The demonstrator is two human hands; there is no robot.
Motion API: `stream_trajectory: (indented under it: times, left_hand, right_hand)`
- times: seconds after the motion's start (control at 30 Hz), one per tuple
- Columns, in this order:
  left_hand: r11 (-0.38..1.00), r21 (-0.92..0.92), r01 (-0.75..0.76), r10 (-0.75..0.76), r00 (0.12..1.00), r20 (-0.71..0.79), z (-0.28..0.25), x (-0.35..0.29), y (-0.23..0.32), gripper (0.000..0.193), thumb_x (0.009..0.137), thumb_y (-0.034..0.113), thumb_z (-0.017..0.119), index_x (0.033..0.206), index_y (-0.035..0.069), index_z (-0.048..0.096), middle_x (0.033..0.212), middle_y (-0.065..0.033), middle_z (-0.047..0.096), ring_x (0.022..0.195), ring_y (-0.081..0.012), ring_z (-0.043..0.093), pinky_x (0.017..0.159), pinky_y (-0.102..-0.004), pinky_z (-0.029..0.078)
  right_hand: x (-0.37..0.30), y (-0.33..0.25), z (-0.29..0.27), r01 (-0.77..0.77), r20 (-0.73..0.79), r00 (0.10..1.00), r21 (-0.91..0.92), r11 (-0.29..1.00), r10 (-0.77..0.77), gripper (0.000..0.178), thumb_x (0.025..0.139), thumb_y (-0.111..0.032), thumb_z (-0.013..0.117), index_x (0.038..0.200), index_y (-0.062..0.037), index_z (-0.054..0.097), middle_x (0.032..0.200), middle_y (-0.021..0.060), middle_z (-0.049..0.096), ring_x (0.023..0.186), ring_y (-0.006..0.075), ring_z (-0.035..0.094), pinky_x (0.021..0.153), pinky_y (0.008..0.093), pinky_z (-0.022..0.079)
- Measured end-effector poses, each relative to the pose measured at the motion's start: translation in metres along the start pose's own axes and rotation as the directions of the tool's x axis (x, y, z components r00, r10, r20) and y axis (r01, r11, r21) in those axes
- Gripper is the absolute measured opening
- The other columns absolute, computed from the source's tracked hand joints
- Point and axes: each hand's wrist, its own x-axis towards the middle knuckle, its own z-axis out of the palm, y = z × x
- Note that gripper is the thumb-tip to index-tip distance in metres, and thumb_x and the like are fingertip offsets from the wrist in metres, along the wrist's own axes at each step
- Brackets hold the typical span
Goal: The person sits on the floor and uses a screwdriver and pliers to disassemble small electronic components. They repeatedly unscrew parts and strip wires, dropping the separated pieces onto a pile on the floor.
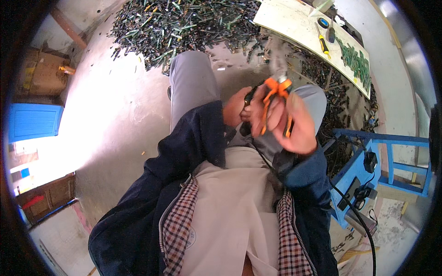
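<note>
My right hand (300,125) is closed around a pair of pliers (278,86) with orange-and-black handles, held up above my right thigh. The metal jaws point away from me and are blurred by motion. Close beside it, over my lap, my left hand (235,108) has its fingers curled round a dark, narrow piece (249,97), whose kind I cannot make out. Part of that piece is hidden by the fingers.
A big heap of dark and green strips (184,27) covers the floor ahead. At right, a pale board (294,20) carries a yellow-handled screwdriver (324,46), a roll of tape (323,22) and green strips (357,64). A black cable (357,214) runs by a blue stool (338,211).
</note>
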Motion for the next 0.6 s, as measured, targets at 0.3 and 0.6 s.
stream_trajectory:
  times: [0.3,0.6]
  left_hand:
    - [0.981,-0.071,0.178,-0.187,0.971,-0.147,-0.02,0.013,-0.001,0.044,0.09,0.05,0.037,0.065,0.014,0.04,0.049,0.0054,0.03,0.038,-0.0095,0.023,0.037,-0.0262,0.019]
    - [0.991,-0.01,0.13,-0.129,0.959,-0.254,-0.017,0.01,0.0,0.044,0.09,0.05,0.036,0.066,0.013,0.041,0.05,0.0058,0.029,0.039,-0.0093,0.023,0.037,-0.0259,0.02]
  right_hand:
    - [-0.012,-0.021,0.139,-0.224,0.685,0.694,-0.089,0.97,0.223,0.058,0.068,-0.031,0.076,0.108,0.0003,0.047,0.079,0.0073,0.056,0.067,0.0136,0.054,0.06,0.0269,0.045]
    - [-0.012,-0.001,0.157,-0.178,0.776,0.628,0.067,0.982,0.061,0.054,0.068,-0.031,0.075,0.104,-0.0002,0.049,0.075,0.0076,0.056,0.064,0.0148,0.054,0.058,0.0272,0.045]
